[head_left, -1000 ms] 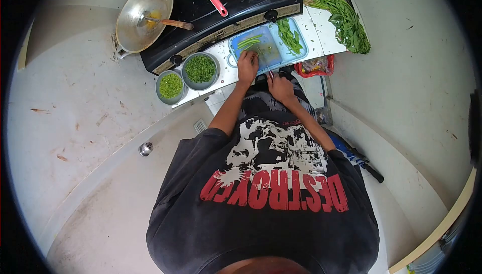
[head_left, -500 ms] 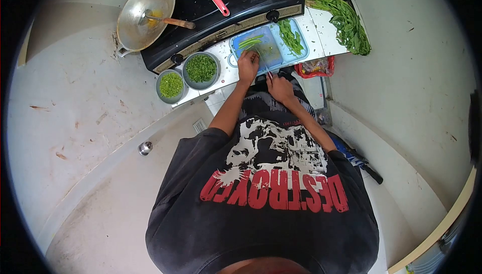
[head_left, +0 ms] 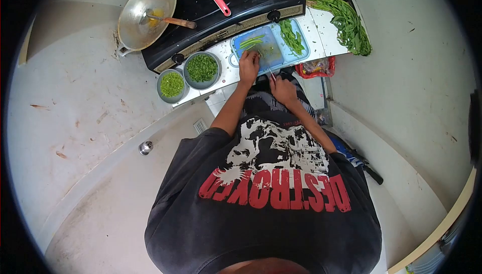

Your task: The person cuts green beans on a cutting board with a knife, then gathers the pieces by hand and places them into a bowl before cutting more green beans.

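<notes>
My right hand [head_left: 283, 91] is closed round the handle of a knife [head_left: 271, 74], whose thin blade points up at the near edge of a blue cutting board [head_left: 273, 52]. Over the board's near left part, my left hand [head_left: 248, 67] has its fingers pinched together; what lies in them is too small to make out. Just beyond those fingers are several cut green stems [head_left: 252, 41]. A pile of green leaves [head_left: 292, 37] rests on the lighter right side of the board, and small green bits are scattered on the surface.
Two grey bowls hold chopped greens, one dark [head_left: 201, 68] and one pale [head_left: 171, 84]. Behind stands a black stove [head_left: 221, 32] with a wok [head_left: 133, 28] and a red-handled pan [head_left: 219, 2]. A leafy bunch [head_left: 349, 25] lies right, above a red basket [head_left: 329, 67].
My right hand and the knife have shifted slightly right and away from the left fingers. The left hand stays almost in place over the board.
</notes>
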Demonstrator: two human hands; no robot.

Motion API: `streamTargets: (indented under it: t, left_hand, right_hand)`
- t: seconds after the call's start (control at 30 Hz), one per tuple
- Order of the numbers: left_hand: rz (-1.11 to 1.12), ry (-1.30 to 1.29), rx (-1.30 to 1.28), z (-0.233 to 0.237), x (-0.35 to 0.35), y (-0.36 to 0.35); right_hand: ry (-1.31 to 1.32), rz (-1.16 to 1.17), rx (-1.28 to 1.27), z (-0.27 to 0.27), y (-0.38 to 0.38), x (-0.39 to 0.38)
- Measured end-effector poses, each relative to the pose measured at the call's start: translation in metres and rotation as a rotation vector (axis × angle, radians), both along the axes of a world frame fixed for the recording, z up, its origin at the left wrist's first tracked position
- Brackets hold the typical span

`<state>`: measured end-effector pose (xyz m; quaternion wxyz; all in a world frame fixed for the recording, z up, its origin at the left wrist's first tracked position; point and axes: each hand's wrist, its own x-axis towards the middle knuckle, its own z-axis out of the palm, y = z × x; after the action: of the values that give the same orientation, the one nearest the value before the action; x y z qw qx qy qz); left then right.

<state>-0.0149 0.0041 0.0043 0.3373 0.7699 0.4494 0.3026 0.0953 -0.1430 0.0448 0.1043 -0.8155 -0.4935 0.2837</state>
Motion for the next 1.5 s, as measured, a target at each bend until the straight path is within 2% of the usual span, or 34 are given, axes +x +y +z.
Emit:
streamTargets:
  t: [0.23, 0.43, 0.63, 0.73, 0.83, 1.03, 1.23, 1.5]
  left_hand:
    - [-0.026, 0.065, 0.184, 0.005, -0.002, -0.004]
    - [0.008, -0.01, -0.022, 0.001, -0.003, -0.003]
    - [-0.071, 0.028, 0.158, 0.004, -0.009, -0.003]
    - [-0.068, 0.049, 0.128, 0.002, -0.01, -0.002]
    - [0.006, -0.043, -0.057, 0.004, -0.007, -0.002]
    - [0.03, -0.064, -0.076, 0.015, -0.004, -0.004]
    - [0.033, -0.054, -0.074, 0.014, -0.004, -0.003]
    - [0.018, -0.04, -0.061, 0.012, -0.005, -0.004]
  right_hand:
    - [-0.012, 0.004, 0.007, 0.005, 0.002, -0.001]
    - [0.007, 0.03, -0.01, 0.001, 0.0, -0.001]
    - [0.003, 0.042, 0.012, -0.005, 0.005, 0.002]
    - [0.038, 0.053, 0.005, 0.0, 0.015, 0.005]
    - [0.049, 0.023, -0.021, 0.008, 0.019, 0.003]
    - [0.038, -0.044, -0.011, 0.001, 0.003, 0.003]
    - [0.051, 0.046, -0.002, 0.001, 0.002, 0.004]
    - [0.073, 0.041, -0.016, 0.007, 0.021, 0.006]
